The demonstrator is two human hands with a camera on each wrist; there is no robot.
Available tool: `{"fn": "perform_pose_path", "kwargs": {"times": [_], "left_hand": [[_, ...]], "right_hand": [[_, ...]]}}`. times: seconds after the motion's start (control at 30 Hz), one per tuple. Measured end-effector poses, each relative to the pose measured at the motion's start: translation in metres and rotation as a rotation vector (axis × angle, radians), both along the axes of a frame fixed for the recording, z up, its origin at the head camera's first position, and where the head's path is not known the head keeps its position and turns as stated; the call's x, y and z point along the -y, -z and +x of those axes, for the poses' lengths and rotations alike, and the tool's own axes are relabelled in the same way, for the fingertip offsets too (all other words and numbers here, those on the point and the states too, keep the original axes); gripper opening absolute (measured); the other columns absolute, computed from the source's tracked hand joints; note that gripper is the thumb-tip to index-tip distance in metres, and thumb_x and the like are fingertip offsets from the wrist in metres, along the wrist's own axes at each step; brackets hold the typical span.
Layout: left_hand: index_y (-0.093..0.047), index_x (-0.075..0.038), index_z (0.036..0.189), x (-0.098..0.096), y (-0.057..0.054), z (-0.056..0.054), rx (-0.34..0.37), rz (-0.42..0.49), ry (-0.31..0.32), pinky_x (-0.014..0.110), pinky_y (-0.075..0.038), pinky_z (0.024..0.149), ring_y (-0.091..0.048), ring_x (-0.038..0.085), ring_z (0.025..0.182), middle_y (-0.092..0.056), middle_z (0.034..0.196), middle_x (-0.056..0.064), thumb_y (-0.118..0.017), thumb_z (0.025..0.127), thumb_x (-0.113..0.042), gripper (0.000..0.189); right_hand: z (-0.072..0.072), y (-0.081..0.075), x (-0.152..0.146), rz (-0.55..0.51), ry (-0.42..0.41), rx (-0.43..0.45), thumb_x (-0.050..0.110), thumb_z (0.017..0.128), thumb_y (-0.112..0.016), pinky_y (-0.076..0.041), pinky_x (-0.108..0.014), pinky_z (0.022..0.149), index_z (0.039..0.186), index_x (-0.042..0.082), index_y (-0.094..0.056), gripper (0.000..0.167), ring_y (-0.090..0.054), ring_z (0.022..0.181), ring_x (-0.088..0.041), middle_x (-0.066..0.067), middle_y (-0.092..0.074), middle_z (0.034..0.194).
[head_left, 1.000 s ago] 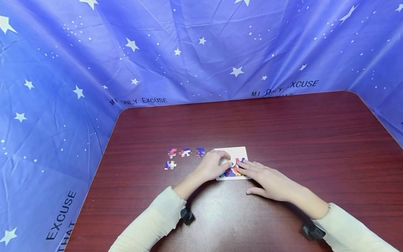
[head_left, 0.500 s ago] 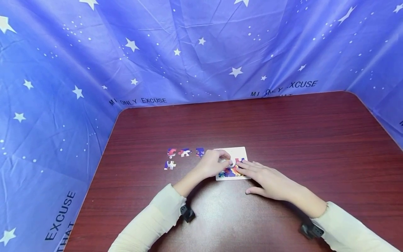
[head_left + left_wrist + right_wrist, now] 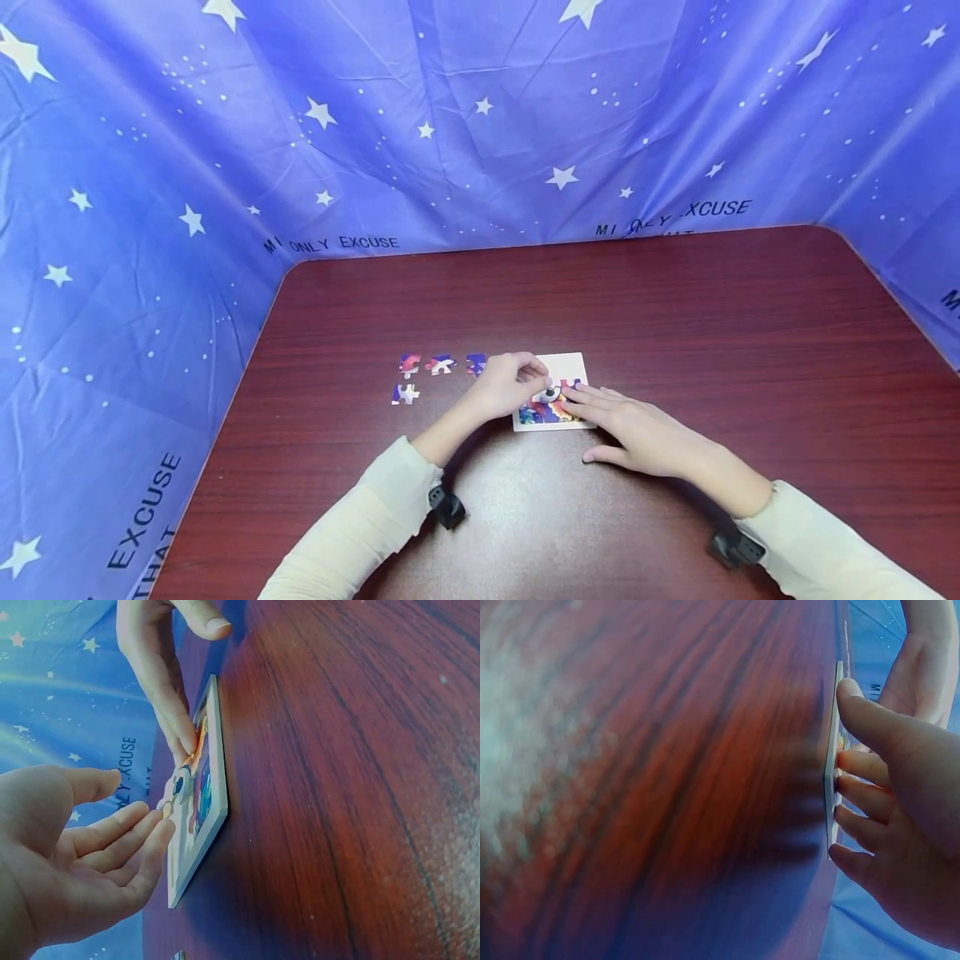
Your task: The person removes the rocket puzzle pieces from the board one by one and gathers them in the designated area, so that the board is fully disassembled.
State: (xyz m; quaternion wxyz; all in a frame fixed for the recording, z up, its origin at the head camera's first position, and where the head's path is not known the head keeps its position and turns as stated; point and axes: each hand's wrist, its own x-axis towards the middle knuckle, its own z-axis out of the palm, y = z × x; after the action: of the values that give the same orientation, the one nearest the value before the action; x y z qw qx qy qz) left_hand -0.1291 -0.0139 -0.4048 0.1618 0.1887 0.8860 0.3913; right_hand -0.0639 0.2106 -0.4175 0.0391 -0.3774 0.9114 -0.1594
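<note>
A white-framed puzzle board (image 3: 566,364) lies on the table, its lower part filled with colourful pieces. Among them is a white puzzle piece (image 3: 552,393) with a dark eye printed on it. My left hand (image 3: 510,386) is over the board's left side. In the left wrist view its fingertips (image 3: 166,817) reach the board right beside the eye, while the thumb (image 3: 101,782) stands apart from the fingers. From the right, my right hand (image 3: 645,429) rests its straight fingertips on the board's edge and pieces, its thumb spread out toward me.
Left of the board lie several loose puzzle pieces: a red one (image 3: 409,365), a purple and white one (image 3: 441,365), a purple one (image 3: 476,364) partly behind my hand, and a white and purple one (image 3: 405,394). A blue star-printed curtain (image 3: 480,167) hangs around the table (image 3: 675,292).
My left thumb and fingers have drawn back slightly, so more of the eye piece and the board's lower left shows. The right hand has stayed in place.
</note>
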Motion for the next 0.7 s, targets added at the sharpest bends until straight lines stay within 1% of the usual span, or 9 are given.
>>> {"fn": "perform_pose_path", "kwargs": {"times": [0.13, 0.3, 0.4, 0.53, 0.6, 0.7], "left_hand": [[-0.07, -0.009, 0.101, 0.001, -0.001, 0.0, 0.021, 0.039, -0.038, 0.024, -0.053, 0.081, -0.067, 0.016, 0.09, -0.073, 0.097, 0.007, -0.063, 0.091, -0.022, 0.018], [-0.071, -0.009, 0.099, 0.0, 0.002, 0.001, 0.056, 0.076, -0.102, 0.022, -0.052, 0.078, -0.068, 0.016, 0.089, -0.074, 0.096, 0.008, -0.064, 0.09, -0.022, 0.017], [-0.072, -0.008, 0.097, -0.001, 0.004, 0.001, 0.084, 0.132, -0.128, 0.019, -0.052, 0.073, -0.069, 0.015, 0.085, -0.074, 0.095, 0.01, -0.066, 0.087, -0.017, 0.015], [-0.072, -0.005, 0.096, -0.002, 0.008, 0.001, 0.137, 0.22, -0.145, 0.015, -0.05, 0.066, -0.07, 0.014, 0.079, -0.074, 0.095, 0.013, -0.07, 0.083, -0.01, 0.015], [-0.071, -0.003, 0.097, -0.002, 0.009, 0.0, 0.163, 0.252, -0.152, 0.014, -0.049, 0.065, -0.07, 0.014, 0.079, -0.074, 0.095, 0.014, -0.071, 0.082, -0.007, 0.016], [-0.071, -0.002, 0.096, -0.002, 0.011, 0.001, 0.201, 0.299, -0.163, 0.016, -0.051, 0.066, -0.07, 0.013, 0.078, -0.074, 0.095, 0.016, -0.072, 0.081, -0.006, 0.016]], "right_hand": [[0.0, 0.0, 0.0, 0.0, -0.004, -0.004, 0.036, 0.083, -0.072, -0.039, -0.049, 0.11, 0.14, 0.009, -0.049, 0.067, -0.044, 0.137, -0.029, -0.008, -0.046, 0.15], [0.0, -0.001, 0.0, -0.009, -0.013, -0.008, 0.037, 0.083, -0.072, -0.039, -0.05, 0.11, 0.139, 0.008, -0.05, 0.067, -0.045, 0.136, -0.03, -0.009, -0.047, 0.149], [0.001, -0.002, 0.0, -0.009, -0.008, -0.004, 0.037, 0.083, -0.072, -0.039, -0.049, 0.11, 0.139, 0.008, -0.05, 0.067, -0.046, 0.136, -0.029, -0.009, -0.047, 0.148], [0.001, -0.002, 0.001, -0.005, -0.003, -0.001, 0.036, 0.083, -0.072, -0.039, -0.049, 0.11, 0.138, 0.008, -0.051, 0.066, -0.046, 0.136, -0.029, -0.009, -0.047, 0.148], [0.001, -0.003, 0.001, -0.004, -0.003, 0.0, 0.036, 0.082, -0.072, -0.039, -0.049, 0.11, 0.138, 0.007, -0.051, 0.066, -0.046, 0.136, -0.029, -0.009, -0.048, 0.148], [0.001, -0.003, 0.001, 0.0, -0.005, -0.002, 0.036, 0.082, -0.072, -0.038, -0.049, 0.11, 0.138, 0.007, -0.051, 0.066, -0.046, 0.136, -0.029, -0.009, -0.048, 0.148]]}}
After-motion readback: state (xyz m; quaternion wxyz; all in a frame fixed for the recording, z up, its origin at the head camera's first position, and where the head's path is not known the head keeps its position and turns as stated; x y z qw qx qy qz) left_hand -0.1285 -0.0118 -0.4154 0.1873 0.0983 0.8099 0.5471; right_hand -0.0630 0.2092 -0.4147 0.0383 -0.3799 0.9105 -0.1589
